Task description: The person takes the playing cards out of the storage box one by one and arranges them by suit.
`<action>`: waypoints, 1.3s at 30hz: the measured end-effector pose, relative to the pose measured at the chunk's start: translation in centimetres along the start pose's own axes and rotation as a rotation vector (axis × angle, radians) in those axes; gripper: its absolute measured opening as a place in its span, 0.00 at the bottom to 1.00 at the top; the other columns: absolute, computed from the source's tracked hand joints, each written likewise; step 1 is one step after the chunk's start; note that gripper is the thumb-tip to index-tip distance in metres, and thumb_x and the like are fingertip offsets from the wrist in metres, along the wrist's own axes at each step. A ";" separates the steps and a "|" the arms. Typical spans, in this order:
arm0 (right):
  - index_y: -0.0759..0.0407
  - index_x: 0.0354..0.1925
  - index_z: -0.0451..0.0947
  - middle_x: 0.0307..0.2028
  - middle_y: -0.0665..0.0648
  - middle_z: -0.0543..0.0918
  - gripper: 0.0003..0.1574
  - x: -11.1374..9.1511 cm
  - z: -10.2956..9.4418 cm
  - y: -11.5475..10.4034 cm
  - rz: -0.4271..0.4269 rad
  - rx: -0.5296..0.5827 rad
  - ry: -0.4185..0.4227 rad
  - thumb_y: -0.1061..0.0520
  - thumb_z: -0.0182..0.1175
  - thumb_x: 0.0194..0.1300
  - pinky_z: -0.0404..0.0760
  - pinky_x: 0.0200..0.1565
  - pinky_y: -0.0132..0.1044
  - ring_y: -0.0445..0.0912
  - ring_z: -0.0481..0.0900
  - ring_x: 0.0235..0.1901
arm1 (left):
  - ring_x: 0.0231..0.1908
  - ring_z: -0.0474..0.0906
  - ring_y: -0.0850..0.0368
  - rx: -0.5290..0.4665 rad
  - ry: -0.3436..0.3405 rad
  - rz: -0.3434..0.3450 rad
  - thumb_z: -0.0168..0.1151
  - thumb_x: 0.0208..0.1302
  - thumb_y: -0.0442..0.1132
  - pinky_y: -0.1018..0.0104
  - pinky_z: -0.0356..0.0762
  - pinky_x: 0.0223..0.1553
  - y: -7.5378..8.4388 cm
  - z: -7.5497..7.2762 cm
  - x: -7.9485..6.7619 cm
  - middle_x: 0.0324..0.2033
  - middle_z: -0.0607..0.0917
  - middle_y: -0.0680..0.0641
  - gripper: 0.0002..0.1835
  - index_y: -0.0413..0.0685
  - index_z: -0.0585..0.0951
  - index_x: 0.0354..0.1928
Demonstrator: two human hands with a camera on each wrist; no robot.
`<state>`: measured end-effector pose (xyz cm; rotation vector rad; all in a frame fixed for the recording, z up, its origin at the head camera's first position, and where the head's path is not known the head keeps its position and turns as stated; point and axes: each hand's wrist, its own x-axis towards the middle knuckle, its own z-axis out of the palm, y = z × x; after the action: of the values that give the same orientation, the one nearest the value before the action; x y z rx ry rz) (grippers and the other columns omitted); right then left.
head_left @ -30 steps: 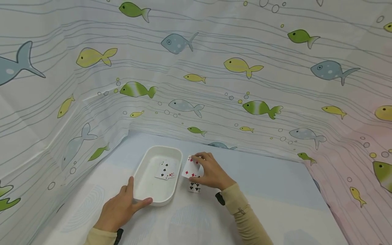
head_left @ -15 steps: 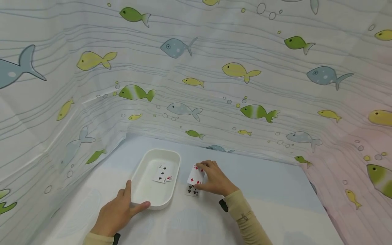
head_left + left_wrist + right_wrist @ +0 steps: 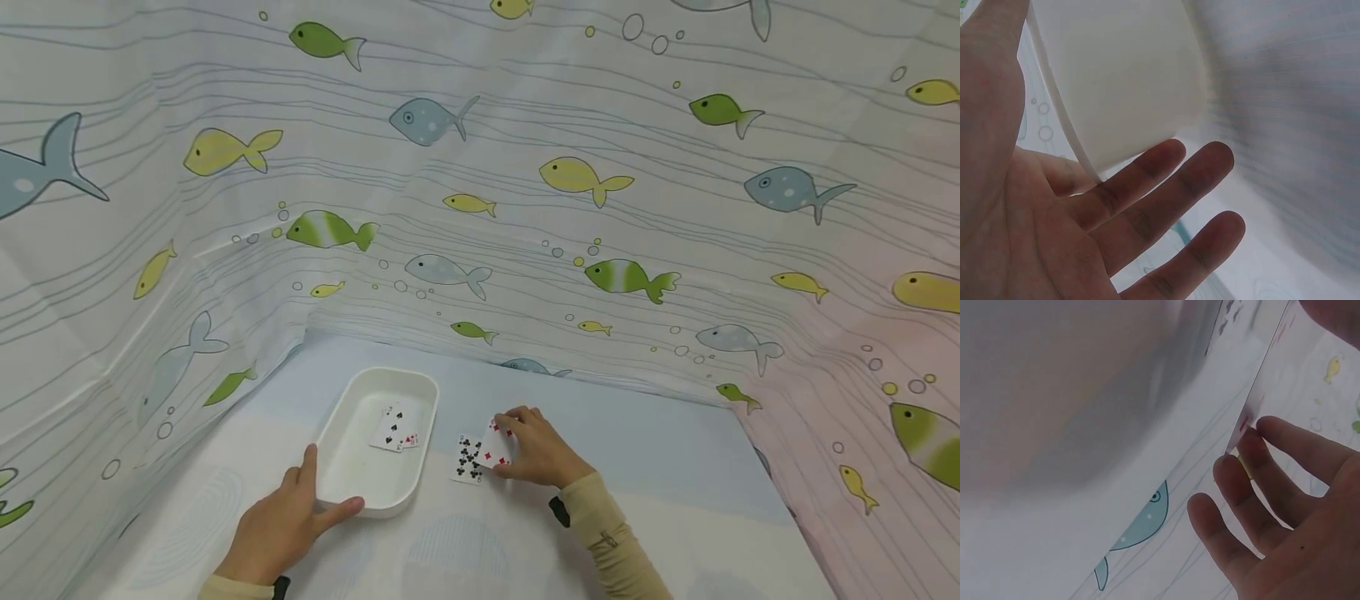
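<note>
A white oblong tray (image 3: 372, 492) stands on the table. My left hand (image 3: 276, 523) grips its near left corner, thumb on the near rim and index finger along the left side. In the left wrist view the other fingers spread under the tray wall (image 3: 1129, 75). Inside the tray lies a three of spades (image 3: 390, 427), partly covering a red hearts card (image 3: 411, 441). My right hand (image 3: 542, 450) pinches a diamonds playing card (image 3: 495, 443) by its ends between thumb and fingers. This card is tilted and overlaps the right side of a clubs card (image 3: 467, 467) in the head view.
A pale blue and white patterned cloth (image 3: 645, 500) covers the table. Fish-printed sheeting (image 3: 510, 250) rises as walls at the back and both sides, close beyond the tray's far end.
My right hand has carried the diamonds card rightward, away from the tray, uncovering more of the clubs card. The left hand stays at the tray corner. The head view has shifted slightly.
</note>
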<state>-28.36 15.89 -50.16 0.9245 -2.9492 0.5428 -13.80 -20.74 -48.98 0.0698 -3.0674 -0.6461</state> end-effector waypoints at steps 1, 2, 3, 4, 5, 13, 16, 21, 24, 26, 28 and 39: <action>0.56 0.69 0.73 0.62 0.57 0.74 0.52 -0.1 0.1 0.2 0.005 -0.014 -0.007 0.40 0.78 0.51 0.73 0.62 0.51 0.53 0.69 0.61 | 0.36 0.81 0.41 0.000 0.001 0.001 0.60 0.56 0.78 0.40 0.78 0.39 0.0 0.0 0.0 0.54 0.75 0.25 0.68 0.23 0.50 0.74; 0.55 0.69 0.72 0.62 0.57 0.74 0.52 -0.2 0.1 0.3 0.008 -0.025 -0.012 0.40 0.78 0.52 0.72 0.62 0.52 0.53 0.70 0.61 | 0.36 0.81 0.41 -0.001 0.001 0.001 0.60 0.56 0.78 0.40 0.78 0.39 0.0 0.0 0.0 0.54 0.75 0.25 0.68 0.23 0.51 0.74; 0.55 0.70 0.72 0.62 0.57 0.74 0.52 -0.4 0.2 0.5 0.011 -0.033 -0.020 0.40 0.78 0.52 0.72 0.62 0.52 0.53 0.70 0.62 | 0.35 0.81 0.41 -0.001 0.001 0.003 0.60 0.56 0.78 0.41 0.78 0.39 0.0 0.0 0.0 0.54 0.75 0.25 0.68 0.23 0.50 0.74; 0.56 0.70 0.72 0.62 0.57 0.75 0.52 -0.5 0.2 0.6 0.010 -0.035 -0.025 0.40 0.78 0.52 0.72 0.62 0.52 0.53 0.70 0.62 | 0.35 0.81 0.42 0.000 0.005 0.005 0.60 0.56 0.77 0.41 0.78 0.38 0.0 0.1 0.0 0.53 0.75 0.25 0.68 0.23 0.51 0.74; 0.55 0.70 0.72 0.62 0.56 0.75 0.52 -0.6 0.3 0.7 0.014 -0.036 -0.034 0.40 0.77 0.52 0.71 0.63 0.52 0.53 0.70 0.62 | 0.34 0.81 0.42 0.001 0.010 0.009 0.60 0.56 0.77 0.41 0.78 0.38 0.0 0.1 -0.1 0.53 0.75 0.26 0.68 0.23 0.51 0.74; 0.58 0.73 0.67 0.61 0.58 0.75 0.56 -1.0 0.6 1.5 -0.011 -0.039 -0.066 0.42 0.77 0.51 0.70 0.63 0.55 0.54 0.71 0.62 | 0.33 0.80 0.43 0.001 0.013 0.010 0.59 0.56 0.78 0.41 0.78 0.37 -0.2 0.3 0.0 0.53 0.75 0.26 0.68 0.23 0.51 0.74; 0.59 0.73 0.67 0.61 0.59 0.75 0.57 -1.1 0.6 1.6 -0.017 -0.030 -0.081 0.43 0.77 0.51 0.71 0.62 0.55 0.55 0.71 0.61 | 0.33 0.80 0.43 0.003 0.002 0.002 0.59 0.56 0.78 0.41 0.78 0.38 -0.2 0.3 0.0 0.54 0.75 0.26 0.68 0.23 0.50 0.74; 0.58 0.73 0.67 0.62 0.59 0.75 0.56 -1.2 0.7 1.7 0.001 -0.021 -0.115 0.41 0.77 0.51 0.72 0.61 0.55 0.55 0.71 0.61 | 0.34 0.80 0.44 0.001 -0.003 0.001 0.59 0.56 0.78 0.42 0.78 0.38 -0.2 0.2 0.0 0.53 0.75 0.27 0.68 0.24 0.50 0.75; 0.57 0.73 0.68 0.63 0.59 0.75 0.56 -1.3 0.9 1.7 0.018 -0.009 -0.132 0.42 0.77 0.51 0.73 0.61 0.54 0.55 0.71 0.61 | 0.34 0.80 0.44 -0.002 -0.002 0.006 0.59 0.57 0.77 0.42 0.78 0.38 -0.1 0.2 -0.1 0.54 0.75 0.27 0.67 0.24 0.50 0.75; 0.57 0.72 0.68 0.63 0.59 0.74 0.55 -1.4 0.9 1.7 0.023 0.008 -0.135 0.43 0.77 0.51 0.73 0.60 0.55 0.55 0.71 0.60 | 0.34 0.80 0.44 -0.003 0.000 0.009 0.59 0.57 0.77 0.42 0.78 0.38 -0.1 0.2 0.0 0.54 0.75 0.27 0.67 0.24 0.50 0.75; 0.59 0.72 0.68 0.62 0.59 0.74 0.55 -1.5 0.9 1.7 0.020 0.022 -0.135 0.44 0.77 0.51 0.74 0.59 0.55 0.55 0.71 0.60 | 0.35 0.80 0.43 -0.004 0.000 0.009 0.59 0.56 0.78 0.41 0.78 0.39 -0.1 0.2 0.0 0.54 0.75 0.27 0.68 0.24 0.50 0.75; 0.58 0.74 0.65 0.67 0.60 0.71 0.57 -0.9 0.9 1.5 -0.021 0.007 -0.132 0.38 0.75 0.55 0.72 0.62 0.55 0.56 0.69 0.64 | 0.34 0.80 0.43 0.005 0.013 0.007 0.59 0.56 0.78 0.42 0.78 0.38 -0.2 0.3 0.0 0.53 0.76 0.27 0.68 0.24 0.51 0.74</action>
<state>-28.36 17.26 -51.59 1.0291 -3.0514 0.5102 -13.83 -20.76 -49.37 0.0628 -3.0550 -0.6358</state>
